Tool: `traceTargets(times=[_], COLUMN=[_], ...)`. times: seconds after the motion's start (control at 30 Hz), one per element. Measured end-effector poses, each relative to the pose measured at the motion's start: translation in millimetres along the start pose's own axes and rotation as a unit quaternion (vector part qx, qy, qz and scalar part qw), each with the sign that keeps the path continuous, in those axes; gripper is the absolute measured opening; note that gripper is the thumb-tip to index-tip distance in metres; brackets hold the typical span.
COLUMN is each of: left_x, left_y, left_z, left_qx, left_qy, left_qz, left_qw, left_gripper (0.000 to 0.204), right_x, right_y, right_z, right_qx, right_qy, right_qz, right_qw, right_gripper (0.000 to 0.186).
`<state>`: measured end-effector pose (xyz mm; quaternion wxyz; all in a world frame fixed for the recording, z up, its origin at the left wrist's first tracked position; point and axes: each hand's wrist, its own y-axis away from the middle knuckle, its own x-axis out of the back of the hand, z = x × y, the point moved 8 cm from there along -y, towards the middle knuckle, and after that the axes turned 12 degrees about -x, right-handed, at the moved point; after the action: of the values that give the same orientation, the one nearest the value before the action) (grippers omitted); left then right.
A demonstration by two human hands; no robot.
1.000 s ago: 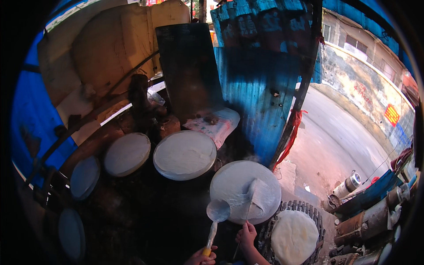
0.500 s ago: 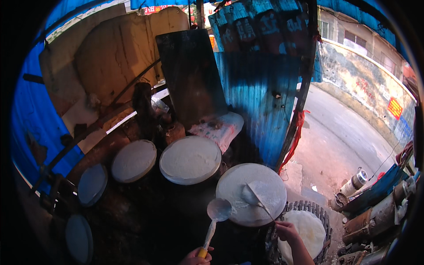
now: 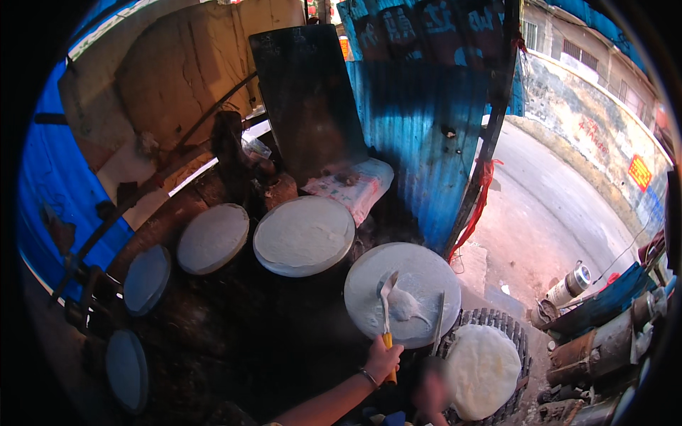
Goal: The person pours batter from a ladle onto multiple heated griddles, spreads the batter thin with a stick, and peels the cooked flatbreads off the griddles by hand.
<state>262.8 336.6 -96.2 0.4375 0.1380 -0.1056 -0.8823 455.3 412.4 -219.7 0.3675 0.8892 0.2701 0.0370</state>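
My left hand (image 3: 382, 359) is closed round the yellow handle of a ladle (image 3: 386, 302). The ladle's bowl is turned on its side over a round griddle (image 3: 364, 312). Beside it, a small mound of pale batter (image 3: 406, 307) lies on the griddle's whitish surface. A long thin scraper (image 3: 439, 323) slants over the griddle's right edge, its lower end leading to my right hand (image 3: 430, 387), which is closed on it but blurred. Right of that hand, pale round flatbreads (image 3: 486, 370) lie on a dark slatted rack (image 3: 524, 348).
More round pale-topped griddles curve away left, including a large one (image 3: 304, 236) and a smaller one (image 3: 213, 238). Behind stand a dark upright board (image 3: 305, 106) and a blue corrugated sheet (image 3: 419, 149). A metal canister (image 3: 568, 284) and rusty cylinders (image 3: 575, 362) stand at right.
My left hand has carried the ladle up and right over the griddle and turned its bowl sideways. My right hand has drawn the scraper back to the griddle's right edge. The view has dipped slightly.
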Motion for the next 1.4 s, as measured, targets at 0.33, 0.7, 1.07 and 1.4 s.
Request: traceTargets(times=[0.33, 0.7, 1.07, 1.4], left_x=[-6, 6, 18, 139], left_y=[27, 52, 15, 69], left_z=[-49, 37, 95, 32], left_qx=[0.191, 0.274, 0.183, 0.138], left_qy=[0.208, 0.699, 0.73, 0.75], left_qz=[0.042, -0.182, -0.189, -0.026], left_qw=[0.959, 0.635, 0.631, 0.646], left_gripper=[0.024, 0.013, 0.022, 0.025], right_x=[-77, -125, -75, -8], right_y=[-19, 14, 19, -32], right_z=[-52, -78, -155, -157], right_qx=[-0.092, -0.124, 0.209, 0.319], right_qy=[-0.164, -0.141, 0.151, 0.469], right_qz=[-0.228, -0.238, 0.019, 0.225], right_qw=[0.955, 0.953, 0.966, 0.792], right_gripper=[0.026, 0.018, 0.027, 0.018])
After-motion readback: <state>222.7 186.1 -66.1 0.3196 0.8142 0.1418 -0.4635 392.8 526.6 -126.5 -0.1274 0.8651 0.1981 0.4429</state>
